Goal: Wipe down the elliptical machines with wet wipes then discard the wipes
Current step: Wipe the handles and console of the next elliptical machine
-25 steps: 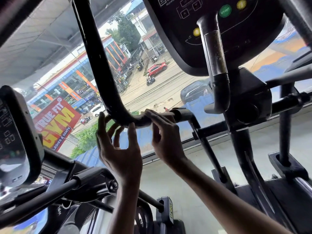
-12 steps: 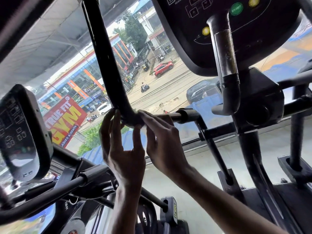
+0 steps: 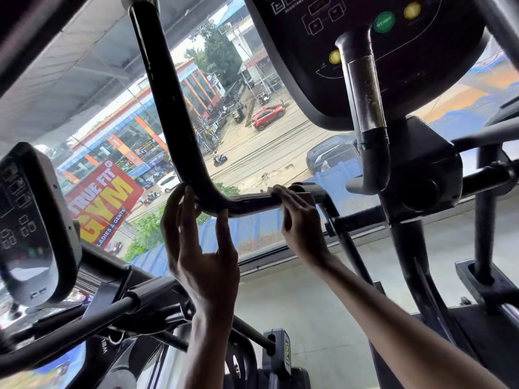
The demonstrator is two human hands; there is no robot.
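The elliptical's black curved handlebar (image 3: 168, 108) comes down from the top and bends into a horizontal section (image 3: 252, 202). My left hand (image 3: 202, 256) reaches up under the bend, with straight fingers touching its left side and the thumb against its underside. My right hand (image 3: 300, 217) lies over the horizontal section near its black end joint (image 3: 309, 189). It holds a pale wet wipe (image 3: 280, 210) wrapped against the bar. Only slivers of the wipe show around the fingers.
The machine's console (image 3: 365, 37) with green and yellow buttons hangs at upper right above a chrome grip post (image 3: 365, 94). A neighbouring machine's console (image 3: 28, 226) and black arms (image 3: 70, 327) fill the lower left. A large window behind shows the street.
My right hand has slid to the right along the horizontal bar toward the end joint with the wipe. My left hand stays at the bend.
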